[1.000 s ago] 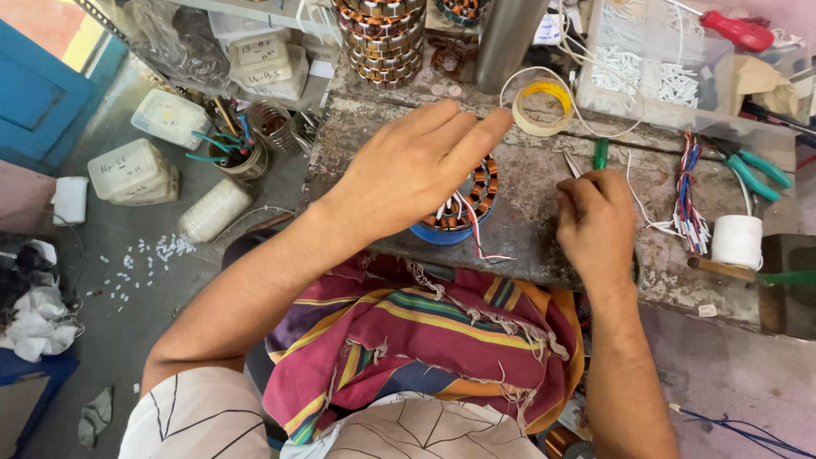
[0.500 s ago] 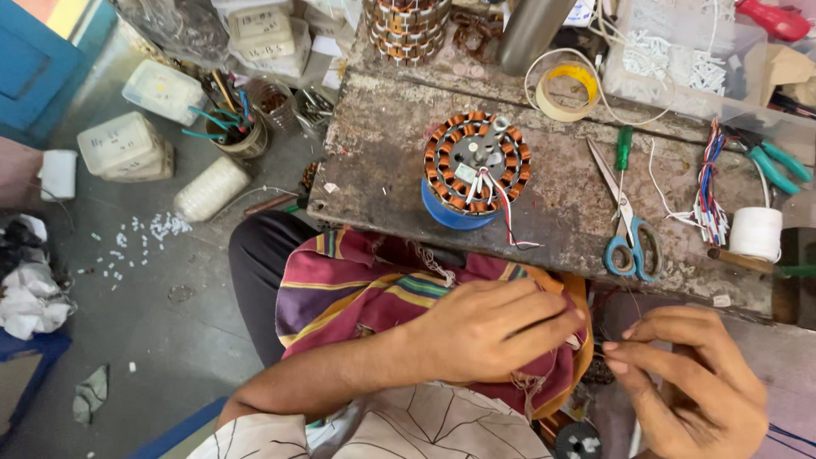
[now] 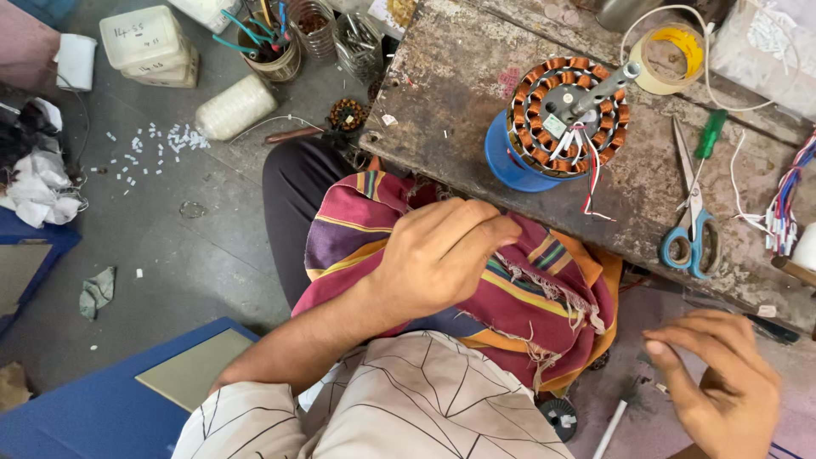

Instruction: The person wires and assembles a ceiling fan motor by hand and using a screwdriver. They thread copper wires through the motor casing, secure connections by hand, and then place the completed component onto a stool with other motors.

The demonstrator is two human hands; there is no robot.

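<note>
Your left hand (image 3: 442, 255) lies on the striped cloth (image 3: 527, 289) in your lap, fingers curled, gripping nothing clearly. Right hand (image 3: 722, 382) loose, empty, below the surface (image 3: 459, 102).

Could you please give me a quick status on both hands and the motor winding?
Left hand resting on striped cloth, fingers curled. Right hand empty, low beside the bench. Copper-wound stator untouched on bench; scissors beside it.

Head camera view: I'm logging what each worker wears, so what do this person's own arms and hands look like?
Both are bare: no gloves, rings or watch show on the left hand or the right hand. The left arm is bare up to a short white sleeve crossed by thin dark lines in an angular pattern. Only the right hand and wrist are in frame, so no sleeve shows there.
</note>
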